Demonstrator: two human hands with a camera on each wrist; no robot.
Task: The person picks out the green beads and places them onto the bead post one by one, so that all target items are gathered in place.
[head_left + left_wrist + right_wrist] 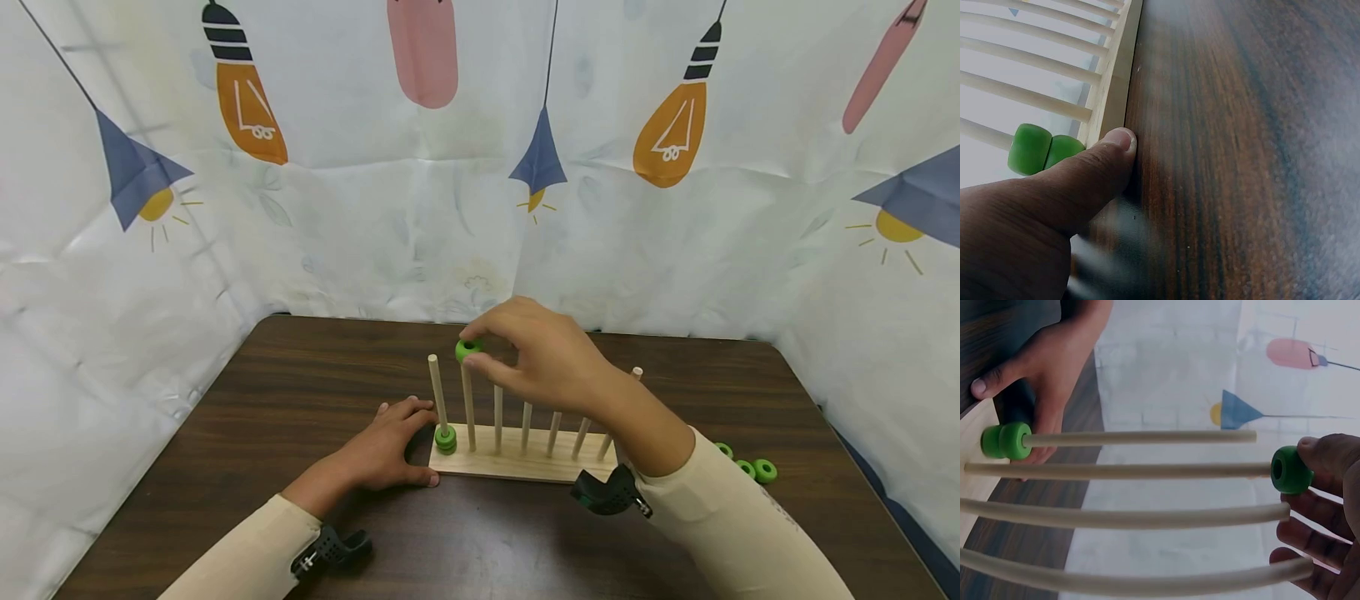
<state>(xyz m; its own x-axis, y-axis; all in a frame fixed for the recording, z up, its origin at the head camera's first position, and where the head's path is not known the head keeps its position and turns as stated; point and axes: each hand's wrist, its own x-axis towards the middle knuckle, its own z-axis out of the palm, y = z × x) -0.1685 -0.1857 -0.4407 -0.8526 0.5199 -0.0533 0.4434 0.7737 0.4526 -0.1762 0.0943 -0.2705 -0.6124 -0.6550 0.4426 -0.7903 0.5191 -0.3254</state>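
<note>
A wooden peg rack (517, 468) stands on the table, with a row of several upright pegs along its base. My right hand (547, 354) pinches a green bead (1291, 470) between thumb and fingers, right at the tip of the second peg (1122, 470) from the left. In the right wrist view the bead's hole faces that peg. Two green beads (446, 439) are stacked at the bottom of the leftmost peg. My left hand (390, 446) holds the rack's left end, its thumb (1119, 140) against the front edge and its fingers spread toward the back.
Several loose green beads (765, 471) lie on the dark wooden table (330, 358) to the right, partly hidden by my right sleeve (735, 508). Behind the table hangs a white printed curtain (360, 225).
</note>
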